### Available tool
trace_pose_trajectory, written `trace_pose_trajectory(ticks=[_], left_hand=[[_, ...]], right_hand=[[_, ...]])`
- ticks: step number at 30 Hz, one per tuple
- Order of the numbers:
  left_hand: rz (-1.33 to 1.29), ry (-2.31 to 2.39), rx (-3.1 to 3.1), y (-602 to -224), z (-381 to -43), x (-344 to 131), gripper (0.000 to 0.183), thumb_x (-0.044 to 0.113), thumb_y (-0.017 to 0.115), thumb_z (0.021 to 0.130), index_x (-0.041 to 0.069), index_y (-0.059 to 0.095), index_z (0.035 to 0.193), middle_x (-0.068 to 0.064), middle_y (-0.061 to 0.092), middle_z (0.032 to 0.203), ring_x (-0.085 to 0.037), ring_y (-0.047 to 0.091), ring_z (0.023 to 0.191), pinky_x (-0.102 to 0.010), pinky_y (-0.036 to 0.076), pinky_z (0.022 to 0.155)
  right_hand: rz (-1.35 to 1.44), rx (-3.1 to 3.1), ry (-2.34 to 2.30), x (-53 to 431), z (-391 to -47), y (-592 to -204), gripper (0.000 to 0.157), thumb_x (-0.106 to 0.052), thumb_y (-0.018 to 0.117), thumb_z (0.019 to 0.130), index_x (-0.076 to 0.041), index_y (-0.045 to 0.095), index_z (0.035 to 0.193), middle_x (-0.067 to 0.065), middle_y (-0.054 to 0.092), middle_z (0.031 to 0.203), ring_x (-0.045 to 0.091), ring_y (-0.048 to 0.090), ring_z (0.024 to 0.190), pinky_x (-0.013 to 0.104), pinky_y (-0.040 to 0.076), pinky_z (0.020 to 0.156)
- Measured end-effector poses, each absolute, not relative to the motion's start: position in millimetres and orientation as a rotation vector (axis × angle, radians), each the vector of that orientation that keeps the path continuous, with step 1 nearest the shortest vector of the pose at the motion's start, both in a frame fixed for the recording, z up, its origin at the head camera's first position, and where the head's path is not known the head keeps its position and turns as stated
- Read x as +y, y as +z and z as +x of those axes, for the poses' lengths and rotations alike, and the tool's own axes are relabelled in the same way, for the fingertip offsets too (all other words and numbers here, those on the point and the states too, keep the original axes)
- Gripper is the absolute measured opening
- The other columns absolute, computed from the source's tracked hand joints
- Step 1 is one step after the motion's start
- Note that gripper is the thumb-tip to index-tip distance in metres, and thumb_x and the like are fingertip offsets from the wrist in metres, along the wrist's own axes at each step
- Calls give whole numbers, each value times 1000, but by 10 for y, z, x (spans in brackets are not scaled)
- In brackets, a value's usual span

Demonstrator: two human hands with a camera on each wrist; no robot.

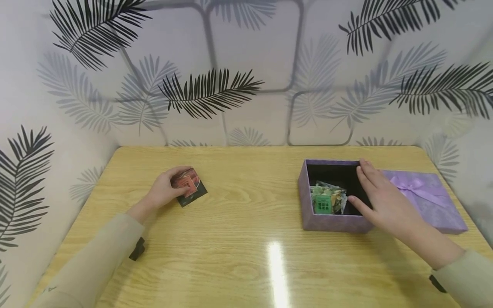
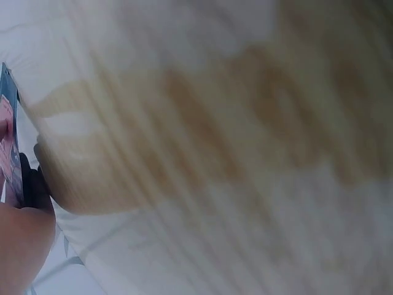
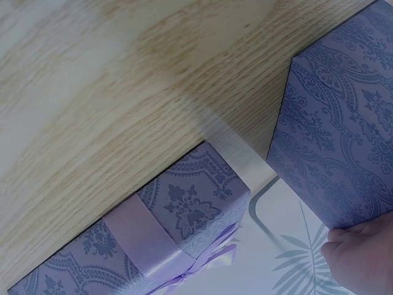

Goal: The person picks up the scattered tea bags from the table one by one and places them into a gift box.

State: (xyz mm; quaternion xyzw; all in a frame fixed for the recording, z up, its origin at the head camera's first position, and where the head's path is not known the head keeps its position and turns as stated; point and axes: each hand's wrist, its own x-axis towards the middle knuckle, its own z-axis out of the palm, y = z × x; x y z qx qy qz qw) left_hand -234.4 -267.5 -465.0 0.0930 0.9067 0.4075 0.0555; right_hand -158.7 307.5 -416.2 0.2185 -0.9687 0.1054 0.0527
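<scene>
My left hand (image 1: 163, 190) pinches a dark picture card (image 1: 195, 194), with a small red square card (image 1: 187, 185) on its face, above the left part of the table. In the left wrist view the card (image 2: 8, 147) shows nearly edge-on at the far left. My right hand (image 1: 390, 209) rests on the right side of a lidless purple box (image 1: 331, 222), its fingers straight along the rim and thumb reaching over the opening. Inside the box lie several small picture cards (image 1: 335, 194), one with a green square (image 1: 322, 204). The right wrist view shows the box's patterned outer wall (image 3: 344, 135).
Just right of the box lies its purple lid (image 1: 443, 205) with a ribbon bow (image 1: 414, 186). The wooden table (image 1: 239, 231) ends at the back against a leaf-patterned cloth wall (image 1: 239, 111).
</scene>
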Motion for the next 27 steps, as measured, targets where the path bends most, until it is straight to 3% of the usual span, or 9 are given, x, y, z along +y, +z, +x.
trace_pose_trajectory(ticks=[12, 19, 21, 24, 27], left_hand=[[201, 1337, 2719, -4609, -2319, -2658, 54, -4, 67, 98, -2, 55, 151, -31, 60, 145, -36, 63, 120, -9, 47, 82], [155, 1416, 2698, -4604, -2317, -2634, 50, -4, 71, 98, -2, 60, 147, -30, 64, 143, -42, 68, 125, -7, 53, 85], [109, 1464, 2672, -4597, -2319, -2609, 49, -4, 73, 97, -2, 62, 145, -30, 64, 142, -35, 71, 123, -9, 55, 86], [35, 1535, 2621, -4584, -2316, -2557, 48, -2, 75, 97, -3, 63, 143, -29, 65, 142, -11, 76, 110, -12, 58, 88], [-19, 1599, 2562, -4573, -2299, -2490, 47, -2, 75, 96, -5, 63, 142, -30, 65, 140, 9, 69, 94, -13, 59, 87]], right_hand=[[657, -2961, 318, 3062, -1585, -4128, 84, -43, 57, 109, 13, 24, 163, 31, 17, 174, 45, 16, 164, 36, -3, 136], [652, -2954, 329, 3059, -1591, -4134, 84, -43, 56, 109, 13, 24, 163, 31, 17, 174, 45, 16, 163, 37, -2, 137], [649, -2953, 328, 3064, -1594, -4131, 84, -43, 57, 109, 13, 24, 163, 30, 17, 174, 46, 17, 163, 38, 0, 137], [649, -2947, 323, 3070, -1598, -4130, 84, -42, 58, 109, 13, 25, 163, 31, 18, 174, 46, 18, 163, 39, 1, 137], [656, -2947, 313, 3067, -1600, -4145, 84, -43, 58, 109, 13, 25, 162, 31, 18, 174, 46, 18, 163, 38, -1, 137]])
